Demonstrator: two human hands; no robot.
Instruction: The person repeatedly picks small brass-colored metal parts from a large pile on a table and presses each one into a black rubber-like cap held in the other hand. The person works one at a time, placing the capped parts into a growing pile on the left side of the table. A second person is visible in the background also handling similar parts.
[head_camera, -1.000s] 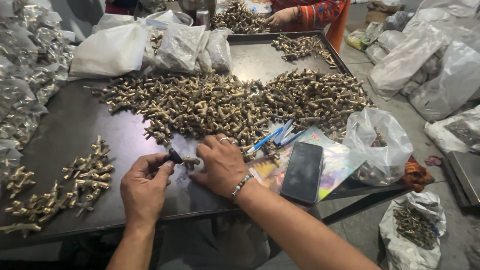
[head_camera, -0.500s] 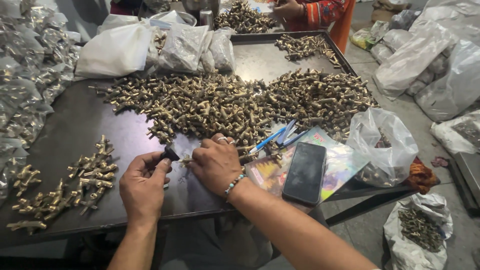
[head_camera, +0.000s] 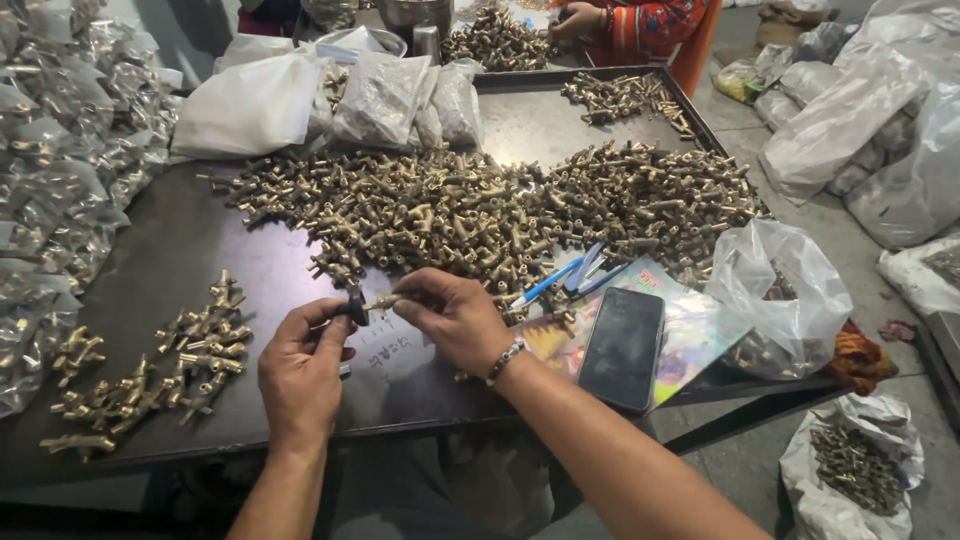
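Both hands are low over the near edge of a dark metal table (head_camera: 150, 290), with the arms coming up from the bottom. The left hand (head_camera: 300, 375) is curled, and its thumb and first finger pinch a small black knob (head_camera: 356, 307). The right hand (head_camera: 455, 320) lies palm down with a bead bracelet (head_camera: 505, 360) on the wrist, and its fingertips hold a little brass part (head_camera: 383, 301) that touches the knob. The two hands meet just in front of a big heap of brass fittings (head_camera: 500, 210) that runs across the middle of the table. A smaller bunch of brass fittings (head_camera: 150, 370) lies to the left. A clear plastic bag (head_camera: 785, 300) at the right edge has some brass pieces in it. White bags (head_camera: 250, 100) sit at the back. A black phone (head_camera: 622, 348) lies on a colourful booklet (head_camera: 690, 325), beside blue pens (head_camera: 565, 275).
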